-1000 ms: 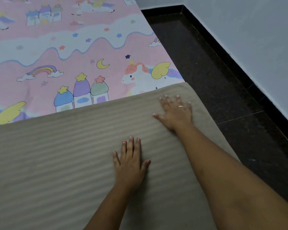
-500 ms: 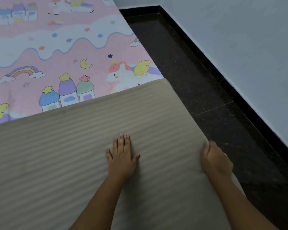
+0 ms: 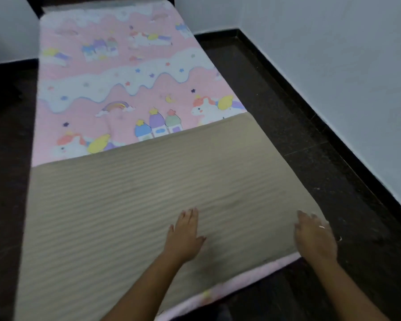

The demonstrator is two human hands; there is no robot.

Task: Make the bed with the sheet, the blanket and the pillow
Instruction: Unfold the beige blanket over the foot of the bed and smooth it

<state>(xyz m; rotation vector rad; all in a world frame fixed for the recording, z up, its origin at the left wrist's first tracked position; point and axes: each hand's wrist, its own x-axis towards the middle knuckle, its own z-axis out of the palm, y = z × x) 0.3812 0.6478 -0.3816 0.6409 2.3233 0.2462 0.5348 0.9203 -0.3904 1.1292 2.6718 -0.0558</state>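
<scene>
My left hand (image 3: 185, 232) is pressing flat on the beige blanket (image 3: 116, 205), fingers straight and together; my right hand (image 3: 315, 238) is resting open at the blanket's right edge. The blanket is covering the near half of the pink sheet (image 3: 125, 75). Risk, I judge: an uneven sideways sweep could be dragging that edge off toward the floor (image 3: 322, 147), or bunching the sheet beneath. No pillow is showing.

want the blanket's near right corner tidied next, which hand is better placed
Probably the right. The right hand lies at the blanket's right edge, close to that corner; the left hand rests flat nearer the blanket's middle, farther off.
</scene>
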